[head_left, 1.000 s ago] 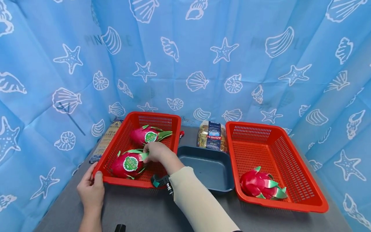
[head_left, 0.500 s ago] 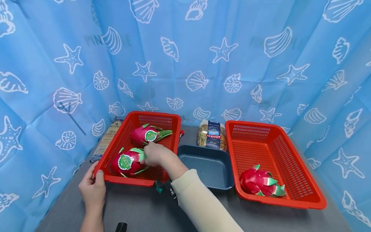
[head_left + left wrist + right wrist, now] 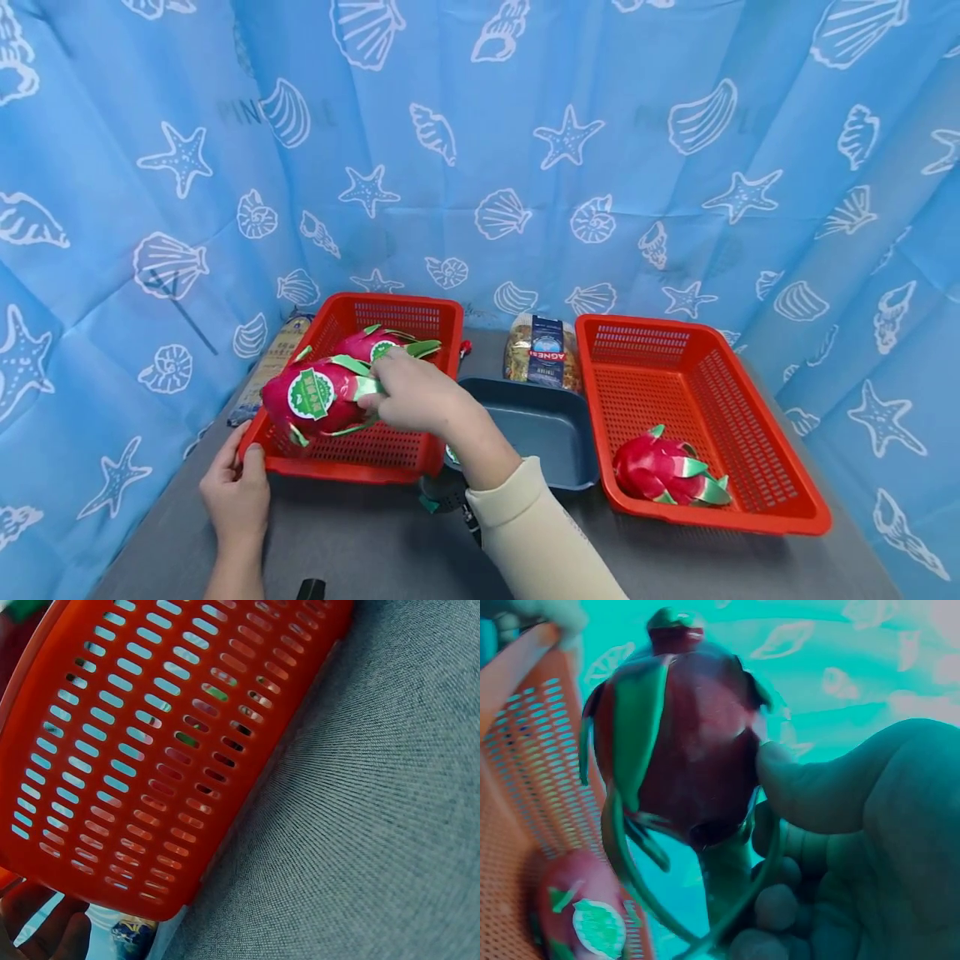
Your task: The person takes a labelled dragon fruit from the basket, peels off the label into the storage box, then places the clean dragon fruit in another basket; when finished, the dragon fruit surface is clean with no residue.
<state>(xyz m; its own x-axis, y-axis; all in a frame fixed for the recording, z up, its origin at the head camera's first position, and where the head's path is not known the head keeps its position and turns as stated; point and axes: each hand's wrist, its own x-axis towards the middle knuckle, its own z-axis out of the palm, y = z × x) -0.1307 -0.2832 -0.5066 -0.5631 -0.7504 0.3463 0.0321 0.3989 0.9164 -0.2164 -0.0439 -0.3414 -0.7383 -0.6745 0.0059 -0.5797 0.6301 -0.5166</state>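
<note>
My right hand (image 3: 427, 400) holds a pink dragon fruit (image 3: 330, 404) by its green-leaved end, raised over the left red basket (image 3: 337, 472). A round green-and-white sticker shows on its side. In the right wrist view, thumb and curled fingers close round the leafy end of the dragon fruit (image 3: 705, 742). Behind it, partly covered, a second dragon fruit (image 3: 352, 343) lies inside that basket. My left hand (image 3: 238, 492) grips the basket's front left corner; the left wrist view shows its fingers (image 3: 52, 926) at the rim beside the slotted wall.
To the right, another red basket (image 3: 720, 523) contains one dragon fruit (image 3: 660, 471). Between the baskets sit a dark blue tray (image 3: 532, 417) and a bag of pasta (image 3: 543, 354). A long package (image 3: 262, 375) lies left of the left basket. A shell-patterned curtain (image 3: 480, 167) hangs behind.
The right hand has lifted the nearer dragon fruit from the left basket's floor to above its front rim. The left hand stays on the basket's corner.
</note>
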